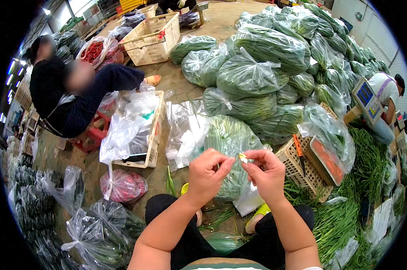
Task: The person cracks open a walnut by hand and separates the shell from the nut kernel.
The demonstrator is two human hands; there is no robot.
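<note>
My left hand (209, 174) and my right hand (264, 173) are raised close together above my lap. Between the thumb and fingers of my right hand is a small white and yellow piece (243, 158), too small to name. The fingers of my left hand are curled in a pinch beside it; whether anything is in them is hidden. Below and beyond my hands stands a large clear plastic bag of long green stalks (232, 135).
Bagged greens (271, 49) are piled ahead. At right are a crate (293, 164), an orange-handled knife (299, 150), a scale (327, 159) and loose green stalks (338, 225). A crate of plastic bags (156, 130) stands left, near a seated person (55, 85). Another person (388, 90) crouches at right.
</note>
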